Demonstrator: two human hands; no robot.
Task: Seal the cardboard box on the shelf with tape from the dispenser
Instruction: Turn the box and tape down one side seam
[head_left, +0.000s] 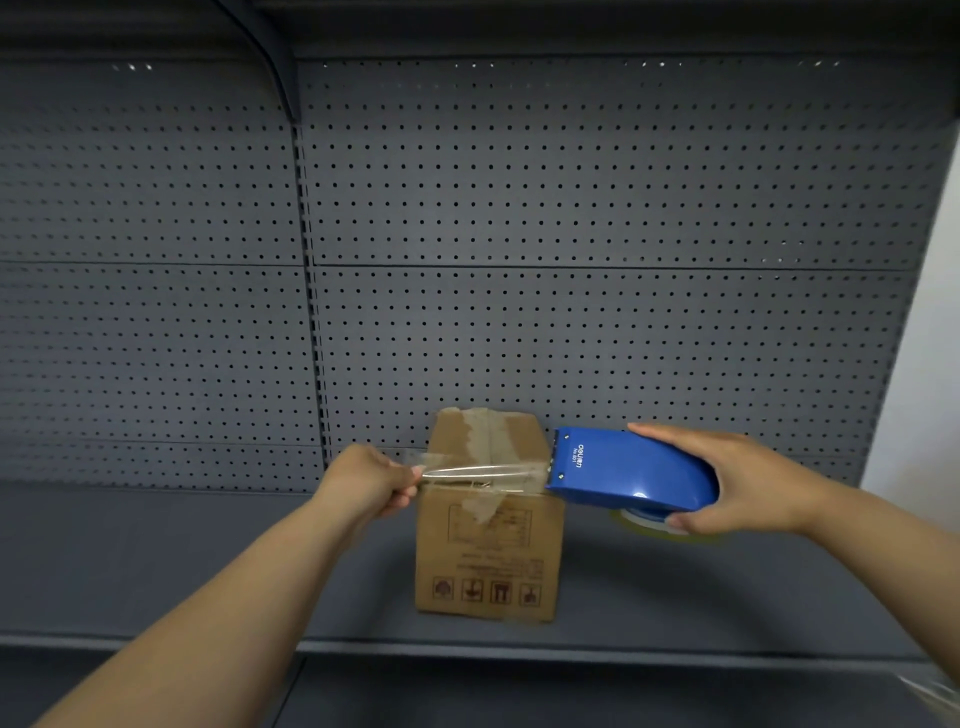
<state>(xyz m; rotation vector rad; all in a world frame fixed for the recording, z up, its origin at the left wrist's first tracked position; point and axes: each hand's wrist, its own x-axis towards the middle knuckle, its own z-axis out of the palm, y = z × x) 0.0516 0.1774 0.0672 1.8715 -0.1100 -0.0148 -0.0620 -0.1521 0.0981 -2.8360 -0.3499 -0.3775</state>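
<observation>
A small brown cardboard box (488, 551) stands on the grey shelf (208, 561), its top flaps closed and crossed by older, torn tape. My right hand (737, 483) grips a blue tape dispenser (628, 475) just right of the box's top edge. A strip of clear tape (483, 472) runs from the dispenser's mouth leftward over the front top edge of the box. My left hand (371, 480) pinches the free end of that strip, just left of the box.
A grey perforated back panel (571, 234) rises behind the shelf, with an upright post (311, 312) dividing it. The shelf's front lip (467, 649) runs below the box. A pale wall (924, 364) borders the right side.
</observation>
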